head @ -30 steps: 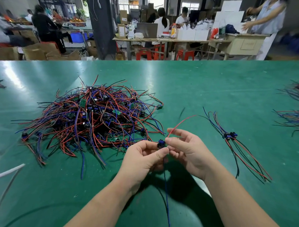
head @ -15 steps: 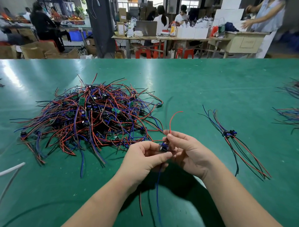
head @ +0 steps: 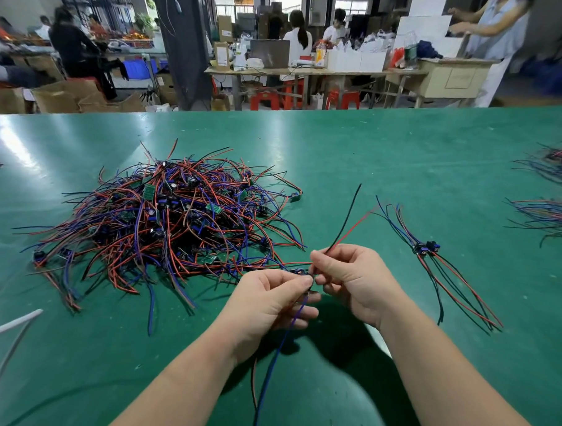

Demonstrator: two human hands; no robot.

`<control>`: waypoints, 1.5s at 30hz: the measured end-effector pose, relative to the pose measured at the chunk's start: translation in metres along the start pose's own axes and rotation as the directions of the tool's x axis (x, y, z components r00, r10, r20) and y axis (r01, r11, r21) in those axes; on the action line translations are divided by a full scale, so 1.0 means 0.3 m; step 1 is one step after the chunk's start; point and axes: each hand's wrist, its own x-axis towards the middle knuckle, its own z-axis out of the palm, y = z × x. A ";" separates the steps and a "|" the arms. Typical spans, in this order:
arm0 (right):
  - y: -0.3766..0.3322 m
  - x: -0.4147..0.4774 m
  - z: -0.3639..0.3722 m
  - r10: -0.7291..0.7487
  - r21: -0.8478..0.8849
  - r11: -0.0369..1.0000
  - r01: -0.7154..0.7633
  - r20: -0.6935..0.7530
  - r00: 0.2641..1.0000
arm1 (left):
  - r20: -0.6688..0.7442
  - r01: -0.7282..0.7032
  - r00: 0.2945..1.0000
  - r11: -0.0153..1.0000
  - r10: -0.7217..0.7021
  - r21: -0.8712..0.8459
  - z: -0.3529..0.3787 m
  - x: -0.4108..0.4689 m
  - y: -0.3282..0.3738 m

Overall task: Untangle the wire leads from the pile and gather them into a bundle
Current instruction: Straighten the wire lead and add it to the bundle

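Hidden: the lead's middle part sits between the fingertips, mostly covered; I can't tell its shape.
Cut off: heaps at three o'clock and a white tube at eight o'clock run off the frame edge.
Lead: black and red wires rise toward one o'clock; a blue and a red one hang toward six o'clock, blurred lower down.
Left hand: thumb and forefinger pinch the lead's middle.
Right hand: thumb and forefinger pinch the black and red wires.
Pile: ten o'clock from the hands on the counter; red, blue and black tangle with small green boards.
Bundle: two o'clock, a few leads lying together.
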 end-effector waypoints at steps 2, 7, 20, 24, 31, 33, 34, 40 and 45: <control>-0.016 0.009 -0.015 -0.024 0.061 0.998 0.031 -0.109 0.994 | 0.009 -0.002 1.000 1.000 0.002 -0.003 0.003 -0.007 0.002; -0.060 0.025 -0.114 -0.030 0.360 0.920 0.156 -0.330 0.943 | 0.204 0.013 0.979 1.000 -0.018 0.024 0.038 -0.039 0.001; 0.031 0.011 -0.031 -0.258 -0.528 0.788 0.317 0.184 0.948 | -0.144 -0.003 0.989 0.988 -0.020 -0.155 0.002 0.024 -0.013; 0.047 0.016 -0.012 -0.323 -0.631 0.699 0.335 0.139 0.936 | -0.064 0.079 0.994 0.990 -0.087 -0.117 -0.004 0.036 -0.016; 0.018 0.040 -0.054 -0.421 -0.686 0.677 0.266 -0.065 0.905 | -0.021 0.056 0.998 0.998 -0.056 -0.013 -0.005 0.037 -0.029; -0.029 0.060 -0.103 -0.535 -0.790 0.572 0.221 -0.155 0.830 | -0.051 0.054 0.997 0.999 -0.055 -0.005 -0.005 0.037 -0.029; -0.058 0.067 -0.132 -0.581 -0.828 0.528 0.187 -0.192 0.791 | -0.068 0.044 0.997 0.999 -0.043 0.009 -0.004 0.037 -0.027; -0.121 0.117 -0.289 -0.608 -0.905 0.381 -0.191 -0.401 0.685 | -0.105 -0.329 0.884 0.765 0.456 0.554 -0.031 0.035 -0.039; -0.081 0.133 -0.356 -0.460 -0.878 0.304 -0.371 -0.476 0.749 | 0.055 -0.364 0.736 0.325 0.675 0.873 -0.082 0.047 -0.031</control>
